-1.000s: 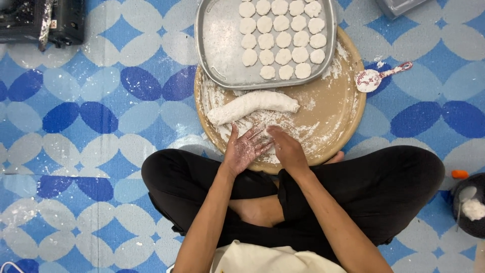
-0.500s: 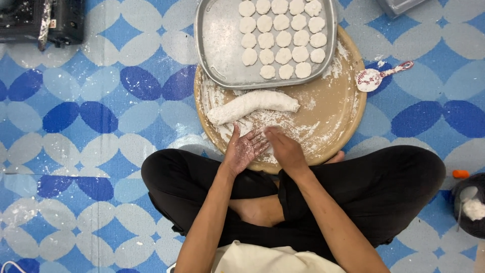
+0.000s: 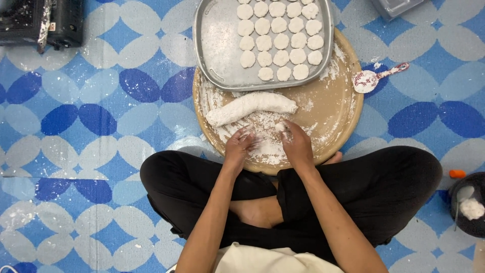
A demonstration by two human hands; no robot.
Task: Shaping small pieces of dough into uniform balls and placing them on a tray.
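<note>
So my left hand is spread flat on the floury round board, right hand pinching a small dough bit at its near edge, dough log just beyond

Single head cam, no second view, so no overlap. It looks nearly straight down from above the seated person, facing forward over crossed legs to the patterned floor. Mid-range: round board central, metal tray cropped at top edge.
</note>
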